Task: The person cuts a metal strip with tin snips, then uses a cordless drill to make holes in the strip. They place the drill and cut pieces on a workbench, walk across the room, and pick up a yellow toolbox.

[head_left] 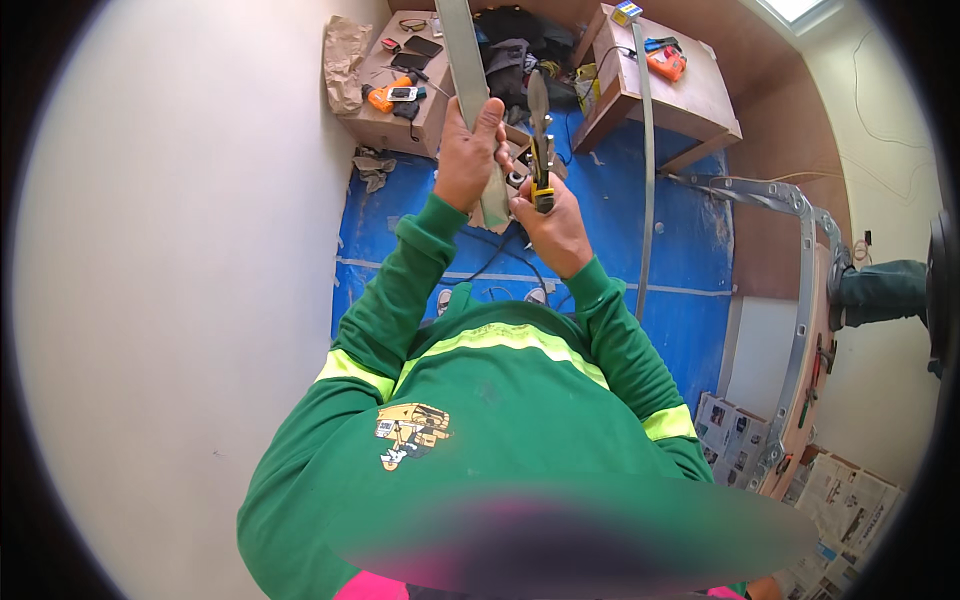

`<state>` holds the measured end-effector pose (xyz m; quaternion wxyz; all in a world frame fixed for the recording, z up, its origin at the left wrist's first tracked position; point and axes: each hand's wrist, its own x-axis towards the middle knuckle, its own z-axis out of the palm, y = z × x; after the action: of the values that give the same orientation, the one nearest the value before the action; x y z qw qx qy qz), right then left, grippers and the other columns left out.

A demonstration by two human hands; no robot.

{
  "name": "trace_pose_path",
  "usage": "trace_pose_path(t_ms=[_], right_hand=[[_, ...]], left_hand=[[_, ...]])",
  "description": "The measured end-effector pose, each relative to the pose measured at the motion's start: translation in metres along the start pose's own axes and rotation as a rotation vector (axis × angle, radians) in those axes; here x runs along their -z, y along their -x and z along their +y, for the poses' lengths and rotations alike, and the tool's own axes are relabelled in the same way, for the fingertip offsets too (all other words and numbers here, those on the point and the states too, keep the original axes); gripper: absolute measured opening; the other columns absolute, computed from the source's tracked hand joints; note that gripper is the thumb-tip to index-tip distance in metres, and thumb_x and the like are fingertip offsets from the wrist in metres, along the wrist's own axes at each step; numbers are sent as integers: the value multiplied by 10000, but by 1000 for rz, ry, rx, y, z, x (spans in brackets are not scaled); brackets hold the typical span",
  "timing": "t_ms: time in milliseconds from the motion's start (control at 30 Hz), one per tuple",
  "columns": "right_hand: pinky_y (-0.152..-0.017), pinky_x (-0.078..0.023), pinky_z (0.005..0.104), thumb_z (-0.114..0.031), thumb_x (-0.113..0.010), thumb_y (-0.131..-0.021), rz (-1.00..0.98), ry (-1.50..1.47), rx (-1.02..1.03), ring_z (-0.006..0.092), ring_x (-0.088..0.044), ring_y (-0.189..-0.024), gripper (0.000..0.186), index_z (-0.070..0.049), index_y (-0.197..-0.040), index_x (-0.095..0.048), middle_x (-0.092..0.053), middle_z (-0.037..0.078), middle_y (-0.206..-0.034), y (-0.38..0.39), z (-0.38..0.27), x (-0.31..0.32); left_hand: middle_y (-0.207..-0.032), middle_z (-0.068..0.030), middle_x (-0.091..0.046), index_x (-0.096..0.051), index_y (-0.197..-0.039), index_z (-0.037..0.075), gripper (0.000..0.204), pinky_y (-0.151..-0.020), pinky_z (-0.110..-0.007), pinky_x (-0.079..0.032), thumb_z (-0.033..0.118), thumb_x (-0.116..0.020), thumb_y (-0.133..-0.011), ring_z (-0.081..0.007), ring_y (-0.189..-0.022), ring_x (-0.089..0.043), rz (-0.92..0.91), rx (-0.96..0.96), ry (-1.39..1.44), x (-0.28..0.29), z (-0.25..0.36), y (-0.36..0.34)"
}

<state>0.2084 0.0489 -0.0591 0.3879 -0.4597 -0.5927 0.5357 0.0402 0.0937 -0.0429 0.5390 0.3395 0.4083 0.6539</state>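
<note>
My left hand (468, 155) is wrapped around a long grey metal channel (462, 50), which runs away from me past the top edge of the view. The channel's near end (495, 205) shows just below that hand. In my right hand (556, 228) is a pair of tin snips (540, 110) with black and yellow handles, blades pointing up and away from me. The snips are beside the channel, to its right; I cannot tell whether they touch it. Fingers of both hands are partly hidden behind what they hold.
A box-like stand (395, 135) at far left carries an orange drill (385, 97) and small items. An orange power tool (667, 65) lies on a wooden table (700, 95). Another metal strip (646, 180) stands right. A person's leg (880, 292) is on a metal-framed platform (806, 260). Blue sheeting (600, 230) covers the floor.
</note>
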Motion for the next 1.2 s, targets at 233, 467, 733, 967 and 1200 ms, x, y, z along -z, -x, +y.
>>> trace_pose_path(t_ms=[233, 467, 733, 967, 1200], right_hand=[[-745, -525, 360, -141, -792, -959, 22, 176, 24, 158, -616, -801, 232, -32, -1087, -633, -651, 61, -878, 16, 15, -22], [-761, -484, 332, -231, -793, -983, -361, -82, -257, 124, -570, -859, 240, -52, -1038, -643, -624, 6, -918, 47, 30, 15], [-846, -501, 341, -269, -830, -975, -469, 276, -373, 137, -593, -935, 443, -5, -1263, -622, -634, 22, -998, 82, 21, 55], [-812, -541, 362, -307, -815, -998, -175, 6, -233, 176, -655, -914, 448, -27, -1271, -595, -680, 68, -1005, 83, 17, 36], [-862, -555, 347, -209, -835, -1004, -22, -480, -22, 168, -678, -953, 426, -40, -1325, -610, -711, 67, -1087, 22, -17, 35]], left_hand=[[-909, -41, -587, -465, -1205, 123, 297, -597, -315, -575, 399, -569, -1178, -121, -689, -630, 128, -320, -332, 6, -6, 9], [-1016, -59, -547, -468, -1359, 97, 442, -702, -353, -520, 509, -454, -1197, -159, -767, -515, 174, 100, 360, 72, 33, -5], [-987, -36, -552, -498, -1233, 138, 249, -688, -307, -513, 379, -542, -1191, -120, -786, -545, 89, 18, 371, 79, 57, -24], [-1179, -78, -646, -487, -1473, 109, 343, -1007, -417, -595, 256, -580, -1178, -217, -1099, -680, -2, -108, 309, 48, 52, -22], [-1478, -52, -619, -405, -1656, 220, 582, -1168, -488, -537, 323, -638, -1133, -260, -1425, -592, -138, -11, 617, 18, 2, 36]])
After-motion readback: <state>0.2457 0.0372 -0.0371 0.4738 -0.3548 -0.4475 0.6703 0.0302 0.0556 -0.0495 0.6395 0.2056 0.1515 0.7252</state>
